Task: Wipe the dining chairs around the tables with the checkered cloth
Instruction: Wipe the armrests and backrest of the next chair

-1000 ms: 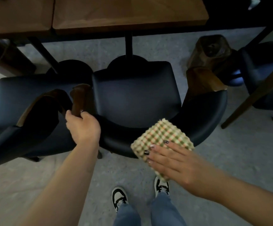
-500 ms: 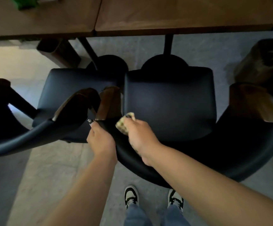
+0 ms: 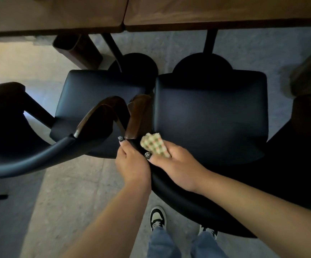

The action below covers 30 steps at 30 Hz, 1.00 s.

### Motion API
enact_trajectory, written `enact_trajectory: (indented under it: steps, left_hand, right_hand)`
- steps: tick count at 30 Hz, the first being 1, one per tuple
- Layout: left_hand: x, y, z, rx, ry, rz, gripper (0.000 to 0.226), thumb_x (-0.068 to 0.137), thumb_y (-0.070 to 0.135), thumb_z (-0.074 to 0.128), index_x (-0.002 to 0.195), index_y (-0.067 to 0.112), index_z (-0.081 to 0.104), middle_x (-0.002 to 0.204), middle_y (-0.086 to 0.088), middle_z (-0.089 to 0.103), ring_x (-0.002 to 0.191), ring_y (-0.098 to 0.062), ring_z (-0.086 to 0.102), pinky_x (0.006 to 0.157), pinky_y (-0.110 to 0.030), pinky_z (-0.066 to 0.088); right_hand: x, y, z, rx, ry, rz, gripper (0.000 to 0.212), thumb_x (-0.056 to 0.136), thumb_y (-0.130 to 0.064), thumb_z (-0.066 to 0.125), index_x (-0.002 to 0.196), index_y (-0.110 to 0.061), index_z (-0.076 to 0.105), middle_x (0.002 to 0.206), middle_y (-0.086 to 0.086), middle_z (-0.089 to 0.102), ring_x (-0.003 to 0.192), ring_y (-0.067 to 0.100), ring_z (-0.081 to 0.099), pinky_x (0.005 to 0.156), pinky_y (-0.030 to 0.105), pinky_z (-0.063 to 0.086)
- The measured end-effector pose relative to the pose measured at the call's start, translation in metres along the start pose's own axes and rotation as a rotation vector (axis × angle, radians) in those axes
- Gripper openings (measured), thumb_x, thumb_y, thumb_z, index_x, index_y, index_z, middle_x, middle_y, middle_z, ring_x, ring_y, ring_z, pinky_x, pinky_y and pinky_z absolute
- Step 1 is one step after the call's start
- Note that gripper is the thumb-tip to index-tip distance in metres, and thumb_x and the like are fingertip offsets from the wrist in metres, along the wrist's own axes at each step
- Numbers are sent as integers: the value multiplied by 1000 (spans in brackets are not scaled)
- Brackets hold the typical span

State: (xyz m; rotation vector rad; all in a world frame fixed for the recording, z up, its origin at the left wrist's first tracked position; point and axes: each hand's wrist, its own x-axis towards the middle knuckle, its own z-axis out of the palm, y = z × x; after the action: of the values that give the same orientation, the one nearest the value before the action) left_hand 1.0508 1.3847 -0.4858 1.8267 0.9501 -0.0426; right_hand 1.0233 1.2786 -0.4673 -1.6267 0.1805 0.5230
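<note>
Checkered cloth: centre frame, bunched on the right chair's backrest
Right hand: fingers curled, pressing cloth down
Left hand: gripping the rail's left end
Progress: mid-wipe — left chair likely still pending

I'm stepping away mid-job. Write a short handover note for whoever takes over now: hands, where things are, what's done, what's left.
Left hand grips the backrest of the right chair near its wooden arm end.
Right hand holds the checkered cloth bunched against the same backrest end.
Done: cannot tell from this view how much has been wiped.
Left: the left chair beside it and any other chairs around the tables.
</note>
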Motion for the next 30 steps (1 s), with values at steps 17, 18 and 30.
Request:
enact_trajectory:
  steps: [17,18,30]
  left_hand:
    - [0,-3,0,8,-9,9,44,102,47,30,82,24,62,62,5,52,59,-12,50,58,-29,41]
    - [1,-4,0,13,-5,19,43,102,47,30,82,25,61,67,4,56,63,-12,54,60,-29,42]
    - [4,-6,2,44,23,73,42,103,38,31,78,16,57,62,5,49,59,-15,47,59,-32,36]
  right_hand:
    - [110,37,-35,-278,645,292,26,92,-12,44,109,-11,63,108,15,65,103,35,58,72,32,38]
    - [117,44,-33,-331,579,326,26,92,-13,45,110,-10,64,110,16,65,105,35,58,74,33,40]
    - [98,48,6,-158,240,170,37,100,-31,41,67,-18,53,71,1,57,72,20,52,67,31,38]
